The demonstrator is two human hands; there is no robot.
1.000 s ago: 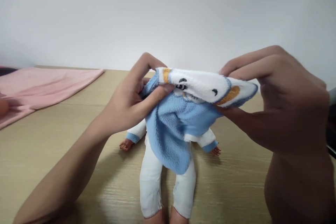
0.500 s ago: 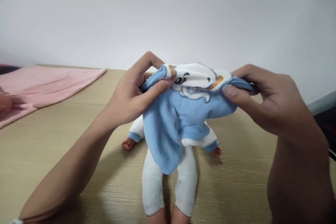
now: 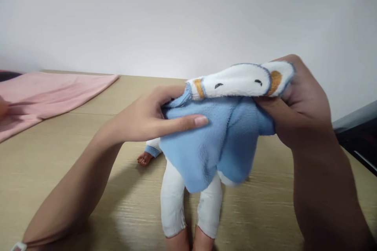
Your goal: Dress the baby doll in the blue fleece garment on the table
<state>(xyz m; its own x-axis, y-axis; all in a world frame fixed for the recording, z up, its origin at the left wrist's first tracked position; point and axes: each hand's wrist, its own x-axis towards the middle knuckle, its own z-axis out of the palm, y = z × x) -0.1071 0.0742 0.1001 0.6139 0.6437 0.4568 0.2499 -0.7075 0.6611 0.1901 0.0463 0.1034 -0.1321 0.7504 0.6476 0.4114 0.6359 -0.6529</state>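
Observation:
A small blue fleece garment [image 3: 203,145] with a white animal patch, orange marks and black stitched eyes hangs between my hands. My left hand [image 3: 147,115] grips its left end, thumb lying across the front and fingers behind the cloth. At the other end, my right hand [image 3: 308,98] is closed on the bunched edge, its fingertips mostly covered by the fabric. Below lies a doll [image 3: 173,200] on its back, legs toward me, in white trousers and a white sleeve with a blue cuff. The garment hides the doll's head, torso and one arm.
The doll rests on a light wooden table [image 3: 103,180]. A pink cloth [image 3: 67,90] is spread at the far left, with part of a person's hand [image 3: 2,108] at its edge. Behind stands a white wall [image 3: 176,19]. A dark object [image 3: 361,137] lies at the right.
My right hand has turned and lifted its end of the garment, so more of the white patch folds forward. My left thumb has slid onto the blue cloth. The doll's other arm is now covered.

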